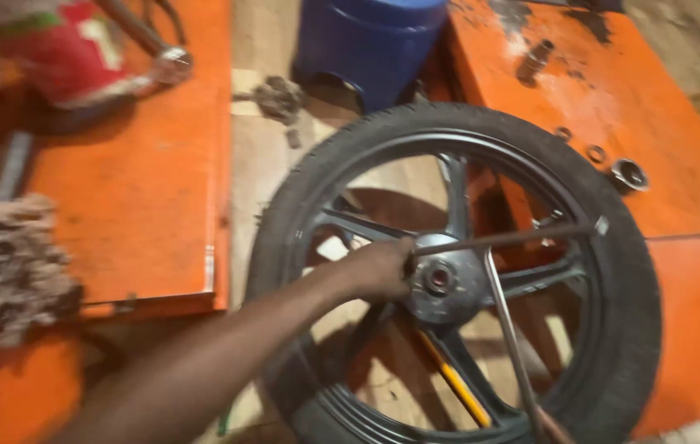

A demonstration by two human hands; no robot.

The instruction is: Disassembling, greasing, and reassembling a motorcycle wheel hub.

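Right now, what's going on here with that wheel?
A person's left hand rests on the hub of a black motorcycle wheel lying flat between orange panels. Thin metal rods lie across the spokes near the hub. A socket and small rings sit on the right panel, a blue barrel stands behind, and the right hand is out of view.

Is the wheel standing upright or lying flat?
Lying flat. The wheel shows its full round face to the camera looking down, a hand rests at its hub, and two metal rods lie across the spokes.
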